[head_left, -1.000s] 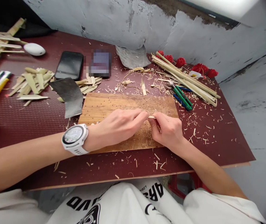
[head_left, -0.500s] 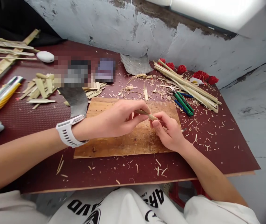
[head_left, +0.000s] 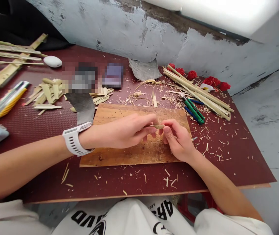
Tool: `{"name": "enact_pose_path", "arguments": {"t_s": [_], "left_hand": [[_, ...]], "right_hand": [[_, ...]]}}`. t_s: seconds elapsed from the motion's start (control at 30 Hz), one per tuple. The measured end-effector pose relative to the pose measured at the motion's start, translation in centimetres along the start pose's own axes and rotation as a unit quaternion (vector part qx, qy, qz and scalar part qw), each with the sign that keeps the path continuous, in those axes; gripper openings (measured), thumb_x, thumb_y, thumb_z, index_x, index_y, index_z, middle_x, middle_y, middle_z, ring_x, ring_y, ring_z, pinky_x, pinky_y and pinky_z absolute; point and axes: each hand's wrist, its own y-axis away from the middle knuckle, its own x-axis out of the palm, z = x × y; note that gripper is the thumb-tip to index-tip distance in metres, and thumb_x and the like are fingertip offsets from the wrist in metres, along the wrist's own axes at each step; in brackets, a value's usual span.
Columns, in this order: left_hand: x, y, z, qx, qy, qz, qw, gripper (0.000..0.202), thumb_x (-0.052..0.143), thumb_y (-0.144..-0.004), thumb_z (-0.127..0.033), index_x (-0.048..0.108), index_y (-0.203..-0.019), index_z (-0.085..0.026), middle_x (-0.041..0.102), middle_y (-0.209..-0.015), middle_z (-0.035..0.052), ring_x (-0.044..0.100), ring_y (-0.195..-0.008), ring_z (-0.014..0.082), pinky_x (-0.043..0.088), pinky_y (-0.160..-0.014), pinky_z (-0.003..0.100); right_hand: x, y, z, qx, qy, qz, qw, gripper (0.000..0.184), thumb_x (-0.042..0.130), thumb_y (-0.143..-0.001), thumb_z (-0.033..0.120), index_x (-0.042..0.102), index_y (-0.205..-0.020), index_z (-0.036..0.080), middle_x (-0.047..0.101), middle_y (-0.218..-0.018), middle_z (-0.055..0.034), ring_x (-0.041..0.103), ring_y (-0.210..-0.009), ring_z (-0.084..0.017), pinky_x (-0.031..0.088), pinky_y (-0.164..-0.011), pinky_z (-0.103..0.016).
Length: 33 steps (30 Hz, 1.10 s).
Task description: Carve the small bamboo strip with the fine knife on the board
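Note:
A small pale bamboo piece [head_left: 158, 126] is held between my two hands above the wooden board [head_left: 120, 156]. My left hand [head_left: 132, 130], with a white watch on its wrist, pinches one end between thumb and fingers. The other end meets the closed thumb and fingertips of my right hand [head_left: 178, 138]. A thin metal tip [head_left: 194, 138] pokes out just beyond my right hand; whether that hand holds it or it lies behind is hidden. Beyond the board lie thin shavings [head_left: 154, 98].
A green utility knife [head_left: 194, 111] and bamboo sticks [head_left: 198, 91] lie at the right, near red flowers [head_left: 192, 75]. On the left are a yellow utility knife [head_left: 8, 99], cut bamboo pieces [head_left: 47, 91] and a white computer mouse [head_left: 52, 61]. Grey sheets [head_left: 145, 70] lie towards the wall.
The bamboo piece has gone from slanting down to the right to lying nearly level. My left fingers have shifted on it, and the view has moved slightly.

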Motion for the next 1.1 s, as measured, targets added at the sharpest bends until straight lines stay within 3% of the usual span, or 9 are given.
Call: {"name": "enact_pose_path", "arguments": {"t_s": [0.13, 0.23, 0.33, 0.43, 0.6, 0.73, 1.1], "left_hand": [[0.2, -0.1, -0.2, 0.006, -0.039, -0.022, 0.999, 0.016, 0.047, -0.109, -0.023, 0.061, -0.114, -0.019, 0.071, -0.086, 0.0016, 0.065, -0.073, 0.0142, 0.044, -0.068, 0.027], [0.4, 0.0, -0.5, 0.011, -0.069, -0.026, 0.997, 0.014, 0.046, -0.109, -0.023, 0.059, -0.114, -0.019, 0.072, -0.092, 0.0032, 0.065, -0.078, 0.0154, 0.044, -0.07, 0.028], [0.8, 0.1, -0.8, 0.028, -0.097, -0.041, 0.994, 0.015, 0.044, -0.11, -0.027, 0.056, -0.11, -0.019, 0.071, -0.089, 0.0029, 0.062, -0.071, 0.0147, 0.042, -0.066, 0.028], [1.3, 0.3, -0.7, 0.077, -0.199, -0.091, 0.973, 0.017, 0.046, -0.11, -0.03, 0.056, -0.102, -0.019, 0.069, -0.078, 0.001, 0.057, -0.059, 0.0138, 0.035, -0.056, 0.029], [1.6, 0.6, -0.2, 0.189, -0.372, -0.201, 0.886, 0.028, 0.056, -0.107, -0.038, 0.056, -0.085, -0.021, 0.065, -0.064, -0.0025, 0.056, -0.052, 0.0124, 0.028, -0.049, 0.031], [1.3, 0.5, -0.4, 0.239, -0.409, -0.228, 0.851, 0.035, 0.058, -0.107, -0.034, 0.054, -0.074, -0.021, 0.064, -0.061, -0.0037, 0.052, -0.048, 0.0102, 0.035, -0.048, 0.029], [1.1, 0.5, -0.1, 0.206, -0.42, -0.246, 0.849, 0.036, 0.056, -0.106, -0.031, 0.055, -0.072, -0.022, 0.061, -0.059, -0.0035, 0.047, -0.047, 0.0102, 0.03, -0.048, 0.029]], "right_hand": [[0.3, 0.1, 0.2, 0.021, -0.035, -0.037, 0.999, 0.017, 0.058, -0.108, 0.04, 0.061, -0.117, 0.026, 0.07, -0.093, -0.0004, 0.067, -0.072, -0.013, 0.053, -0.065, -0.027], [0.4, 0.0, 0.6, 0.044, -0.076, -0.032, 0.996, 0.024, 0.06, -0.107, 0.042, 0.063, -0.125, 0.027, 0.074, -0.114, -0.0051, 0.074, -0.094, -0.017, 0.061, -0.079, -0.03], [0.3, -0.1, 0.7, 0.042, -0.113, -0.004, 0.993, 0.035, 0.057, -0.108, 0.045, 0.062, -0.138, 0.028, 0.071, -0.136, -0.0084, 0.07, -0.123, -0.022, 0.06, -0.101, -0.037], [0.2, 0.0, 0.8, 0.038, -0.146, 0.024, 0.988, 0.041, 0.051, -0.11, 0.047, 0.06, -0.146, 0.03, 0.067, -0.147, -0.008, 0.062, -0.138, -0.024, 0.054, -0.114, -0.042], [0.3, 0.5, 0.8, 0.032, -0.198, 0.044, 0.979, 0.044, 0.048, -0.111, 0.05, 0.06, -0.149, 0.031, 0.065, -0.151, -0.0087, 0.064, -0.137, -0.024, 0.058, -0.109, -0.042], [0.5, 0.6, 0.9, 0.021, -0.199, 0.045, 0.979, 0.042, 0.049, -0.111, 0.047, 0.061, -0.149, 0.032, 0.065, -0.151, -0.0085, 0.066, -0.134, -0.024, 0.058, -0.11, -0.042], [0.7, 0.6, 0.8, 0.029, -0.178, 0.024, 0.983, 0.042, 0.046, -0.112, 0.05, 0.066, -0.141, 0.029, 0.07, -0.145, -0.0082, 0.066, -0.134, -0.025, 0.057, -0.113, -0.047]]}}
